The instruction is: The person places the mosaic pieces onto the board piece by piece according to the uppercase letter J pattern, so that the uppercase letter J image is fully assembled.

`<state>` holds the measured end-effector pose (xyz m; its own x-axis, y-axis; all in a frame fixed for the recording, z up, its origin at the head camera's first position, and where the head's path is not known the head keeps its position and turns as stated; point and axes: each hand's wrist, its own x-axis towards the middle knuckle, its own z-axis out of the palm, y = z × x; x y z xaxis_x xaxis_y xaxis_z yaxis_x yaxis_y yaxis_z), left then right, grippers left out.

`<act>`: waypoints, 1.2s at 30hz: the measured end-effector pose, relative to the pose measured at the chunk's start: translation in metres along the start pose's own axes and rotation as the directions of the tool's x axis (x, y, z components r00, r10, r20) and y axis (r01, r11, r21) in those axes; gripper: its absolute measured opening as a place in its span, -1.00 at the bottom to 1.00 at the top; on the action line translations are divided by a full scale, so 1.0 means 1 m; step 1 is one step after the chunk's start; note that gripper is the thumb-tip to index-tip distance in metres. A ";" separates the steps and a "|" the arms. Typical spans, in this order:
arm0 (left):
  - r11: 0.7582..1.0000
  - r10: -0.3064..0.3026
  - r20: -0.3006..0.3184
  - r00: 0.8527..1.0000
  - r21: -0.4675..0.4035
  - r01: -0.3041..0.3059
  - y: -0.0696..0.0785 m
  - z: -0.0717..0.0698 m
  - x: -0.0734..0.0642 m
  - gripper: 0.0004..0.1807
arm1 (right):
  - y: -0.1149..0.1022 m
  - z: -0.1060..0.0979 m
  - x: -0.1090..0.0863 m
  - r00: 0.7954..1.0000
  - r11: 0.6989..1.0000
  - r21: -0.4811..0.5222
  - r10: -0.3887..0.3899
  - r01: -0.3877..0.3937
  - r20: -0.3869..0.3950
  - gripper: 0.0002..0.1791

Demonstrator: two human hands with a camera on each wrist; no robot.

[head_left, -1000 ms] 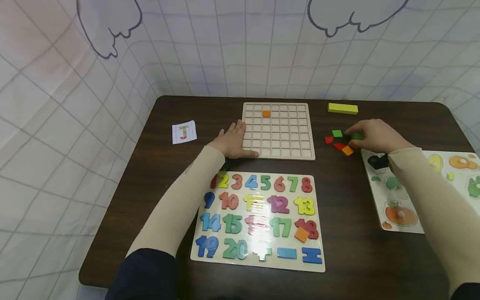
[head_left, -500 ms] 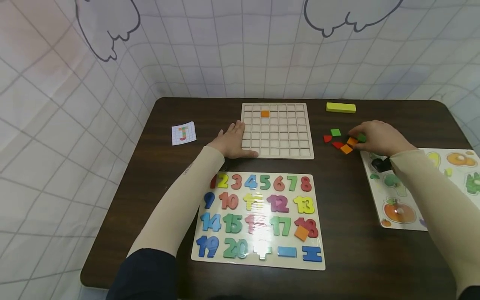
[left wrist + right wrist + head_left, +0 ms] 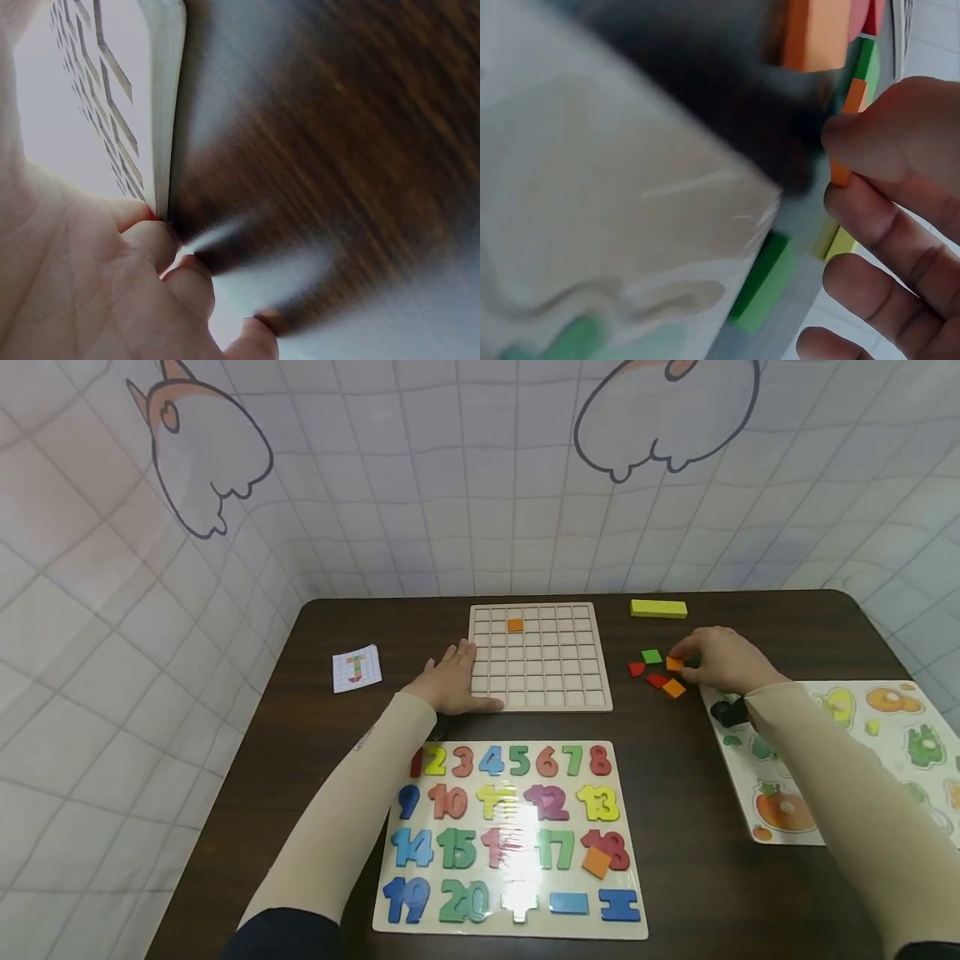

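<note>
My right hand (image 3: 726, 662) pinches an orange square tile (image 3: 841, 174) between thumb and index finger, the other fingers loosely bent. Close by on the table lie a green tile (image 3: 652, 657), two red pieces (image 3: 656, 680) and another orange tile (image 3: 674, 688). A second green tile (image 3: 763, 281) shows in the right wrist view but is hidden from the head view. My left hand (image 3: 447, 685) rests with fingers extended against the left edge of a pale grid board (image 3: 555, 703). One orange tile (image 3: 515, 625) sits in the board's upper part.
A small pattern card (image 3: 356, 668) lies left of the grid board. In front is a number puzzle (image 3: 510, 935) with an orange tile (image 3: 597, 862) on its 18. A vegetable puzzle (image 3: 783, 838) lies under my right forearm. A yellow bar (image 3: 658, 608) is at the back.
The head view has tilted upward. My right hand has taken hold of an orange tile from the pile and shifted it slightly left. My left hand stays at the board's edge.
</note>
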<state>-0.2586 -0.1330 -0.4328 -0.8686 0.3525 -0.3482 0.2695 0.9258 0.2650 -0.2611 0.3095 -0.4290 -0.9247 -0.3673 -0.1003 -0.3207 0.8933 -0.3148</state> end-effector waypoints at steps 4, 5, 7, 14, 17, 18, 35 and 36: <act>1.000 -0.017 -0.017 1.000 0.002 0.017 -0.003 0.001 -0.001 0.35 | -0.008 0.002 0.016 0.999 1.000 0.012 -0.028 0.029 -0.040 -0.68; 1.000 -0.019 -0.018 1.000 0.000 0.019 -0.003 0.000 -0.001 0.35 | -0.010 0.002 0.021 0.998 0.999 0.014 -0.032 0.033 -0.046 -0.68; 1.000 -0.021 -0.021 1.000 -0.003 0.021 -0.003 0.000 0.000 0.36 | -0.013 0.002 0.030 0.998 0.999 0.022 -0.035 0.037 -0.053 -0.68; 1.000 -0.008 -0.038 0.999 0.001 0.008 0.001 -0.002 0.005 0.35 | -0.029 0.003 0.063 0.998 0.998 0.060 -0.029 0.032 -0.060 -0.64; 1.000 -0.016 -0.040 0.999 0.009 0.016 0.001 -0.003 0.006 0.35 | -0.040 0.004 0.077 0.996 0.996 0.068 -0.056 0.060 -0.072 -0.64; 1.000 -0.019 -0.042 0.999 0.010 0.020 0.002 -0.003 0.006 0.35 | -0.045 0.004 0.082 0.995 0.995 0.069 -0.064 0.070 -0.078 -0.64; 0.999 -0.017 -0.058 0.998 0.027 0.019 0.010 -0.001 0.016 0.35 | -0.091 0.009 0.143 0.999 0.980 0.198 -0.015 0.022 -0.036 -0.63; 0.999 -0.016 -0.058 0.998 0.028 0.018 0.010 -0.001 0.017 0.35 | -0.092 0.010 0.145 0.999 0.980 0.197 -0.016 0.023 -0.036 -0.63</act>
<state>-0.2706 -0.1179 -0.4352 -0.8956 0.3287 -0.2997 0.2654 0.9355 0.2331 -0.3634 0.1712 -0.4239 -0.9261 -0.3724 -0.0613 -0.2953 0.8161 -0.4968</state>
